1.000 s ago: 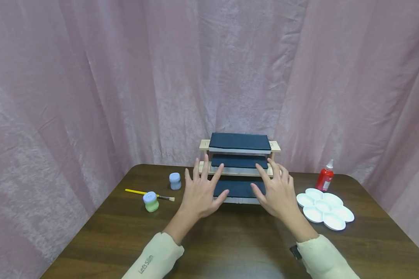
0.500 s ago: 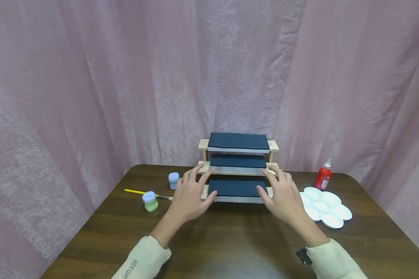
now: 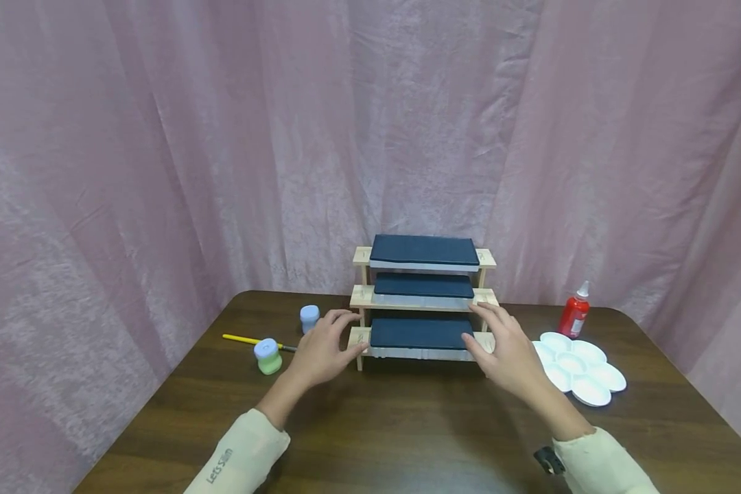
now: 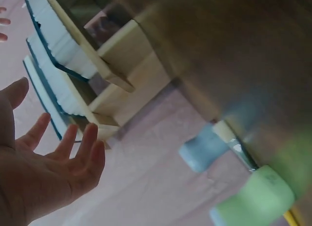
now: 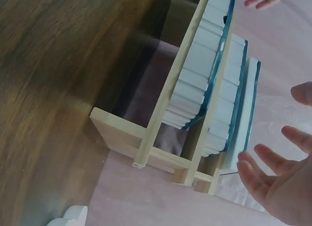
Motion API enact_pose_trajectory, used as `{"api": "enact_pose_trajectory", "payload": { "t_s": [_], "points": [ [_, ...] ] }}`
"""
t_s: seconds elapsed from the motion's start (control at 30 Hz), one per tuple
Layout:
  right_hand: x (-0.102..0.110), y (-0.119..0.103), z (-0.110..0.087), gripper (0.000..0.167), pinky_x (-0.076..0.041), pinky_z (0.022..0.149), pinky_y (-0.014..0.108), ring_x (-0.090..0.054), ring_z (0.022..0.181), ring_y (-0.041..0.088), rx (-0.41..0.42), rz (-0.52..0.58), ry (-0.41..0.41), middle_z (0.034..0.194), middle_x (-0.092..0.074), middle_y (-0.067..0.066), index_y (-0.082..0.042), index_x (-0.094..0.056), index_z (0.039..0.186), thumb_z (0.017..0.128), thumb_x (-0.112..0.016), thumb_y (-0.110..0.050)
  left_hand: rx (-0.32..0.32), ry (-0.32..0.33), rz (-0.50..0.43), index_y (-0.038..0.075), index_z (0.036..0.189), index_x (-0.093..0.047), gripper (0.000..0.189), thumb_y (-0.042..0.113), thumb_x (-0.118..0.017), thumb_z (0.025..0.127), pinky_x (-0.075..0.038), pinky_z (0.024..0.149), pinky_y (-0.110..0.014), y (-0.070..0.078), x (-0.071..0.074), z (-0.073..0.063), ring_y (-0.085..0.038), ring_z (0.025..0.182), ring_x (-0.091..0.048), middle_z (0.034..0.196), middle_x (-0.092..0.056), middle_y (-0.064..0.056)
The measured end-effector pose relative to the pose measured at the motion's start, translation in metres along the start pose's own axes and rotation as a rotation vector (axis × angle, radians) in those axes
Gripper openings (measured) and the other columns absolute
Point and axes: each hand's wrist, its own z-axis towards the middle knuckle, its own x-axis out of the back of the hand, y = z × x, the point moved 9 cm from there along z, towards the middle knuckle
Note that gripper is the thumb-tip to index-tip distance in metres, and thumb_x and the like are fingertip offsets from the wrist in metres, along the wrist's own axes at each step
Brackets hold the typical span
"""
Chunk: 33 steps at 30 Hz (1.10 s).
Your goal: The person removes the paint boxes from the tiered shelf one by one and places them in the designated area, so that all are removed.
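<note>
A three-tier wooden stand (image 3: pixel 361 296) stands at the back of the table, holding a flat dark-topped white box on each tier: a top box (image 3: pixel 425 250), a middle box (image 3: pixel 423 285) and a bottom box (image 3: pixel 421 334). My left hand (image 3: pixel 322 351) is nearest the stand's lower left end, fingers loosely bent and holding nothing. At the lower right end, my right hand (image 3: pixel 508 353) faces it with thumb and fingers apart. Both wrist views show empty palms, the left hand (image 4: pixel 58 172) and right hand (image 5: pixel 287 179) beside the boxes.
Left of the stand are a blue jar (image 3: pixel 309 317), a blue-and-green jar (image 3: pixel 267 357) and a yellow paintbrush (image 3: pixel 241 339). At right sit a white flower-shaped palette (image 3: pixel 591 392) and a red bottle (image 3: pixel 573 317). A pink curtain (image 3: pixel 420 123) hangs behind the table.
My hands have drawn apart and lower, from in front of the boxes to the stand's two ends, fingers bending more. The bottom box is now uncovered in the head view. The stand stays put.
</note>
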Motion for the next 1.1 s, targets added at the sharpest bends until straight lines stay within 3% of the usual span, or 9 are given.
{"api": "enact_pose_trajectory", "payload": {
  "t_s": [0.13, 0.33, 0.5, 0.67, 0.93, 1.1],
  "points": [
    [-0.003, 0.007, 0.001, 0.056, -0.045, 0.095, 0.061, -0.052, 0.126, 0.039, 0.011, 0.076, -0.020, 0.140, -0.053, 0.018, -0.005, -0.053, 0.139, 0.089, -0.074, -0.021, 0.053, -0.038, -0.052, 0.020, 0.131, -0.062, 0.051, 0.041, -0.076, 0.087, -0.051, 0.085, -0.053, -0.011, -0.005, 0.000, -0.027, 0.116, -0.060, 0.136, -0.056, -0.004],
    [-0.009, 0.019, 0.004, 0.054, -0.052, 0.084, 0.058, -0.058, 0.116, 0.041, -0.015, 0.175, -0.054, 0.138, -0.054, 0.019, -0.005, -0.054, 0.137, 0.089, -0.074, -0.018, 0.102, -0.102, -0.101, 0.021, 0.132, -0.062, 0.051, 0.038, -0.077, 0.086, -0.051, 0.074, -0.049, -0.025, -0.016, 0.003, -0.022, 0.105, -0.063, 0.133, -0.059, -0.002],
    [-0.013, 0.027, 0.006, 0.048, -0.051, 0.087, 0.059, -0.059, 0.114, 0.042, -0.020, 0.202, -0.071, 0.133, -0.058, 0.018, -0.003, -0.059, 0.131, 0.089, -0.075, -0.019, 0.149, -0.154, -0.105, 0.023, 0.134, -0.061, 0.054, 0.039, -0.078, 0.085, -0.050, 0.078, -0.053, -0.037, -0.027, 0.008, -0.021, 0.105, -0.064, 0.132, -0.060, -0.003],
    [-0.019, 0.038, 0.007, 0.044, -0.050, 0.088, 0.060, -0.060, 0.113, 0.042, -0.041, 0.215, -0.084, 0.129, -0.061, 0.018, 0.000, -0.062, 0.126, 0.088, -0.076, -0.018, 0.161, -0.211, -0.105, 0.023, 0.136, -0.059, 0.055, 0.041, -0.076, 0.086, -0.050, 0.079, -0.054, -0.044, -0.036, 0.012, -0.022, 0.103, -0.065, 0.131, -0.060, -0.006],
    [-0.028, 0.044, 0.011, 0.044, -0.051, 0.087, 0.059, -0.060, 0.112, 0.040, -0.043, 0.240, -0.118, 0.129, -0.062, 0.018, 0.001, -0.063, 0.124, 0.087, -0.078, -0.018, 0.167, -0.232, -0.106, 0.024, 0.130, -0.063, 0.050, 0.038, -0.078, 0.085, -0.049, 0.073, -0.049, -0.053, -0.040, 0.016, -0.021, 0.097, -0.065, 0.127, -0.062, -0.008],
    [-0.030, 0.045, 0.014, 0.046, -0.050, 0.089, 0.058, -0.061, 0.112, 0.041, -0.056, 0.239, -0.140, 0.129, -0.062, 0.019, 0.000, -0.063, 0.126, 0.087, -0.078, -0.020, 0.186, -0.266, -0.110, 0.026, 0.130, -0.063, 0.050, 0.040, -0.078, 0.085, -0.048, 0.075, -0.053, -0.056, -0.043, 0.017, -0.023, 0.100, -0.065, 0.129, -0.062, -0.008]
  ]
}}
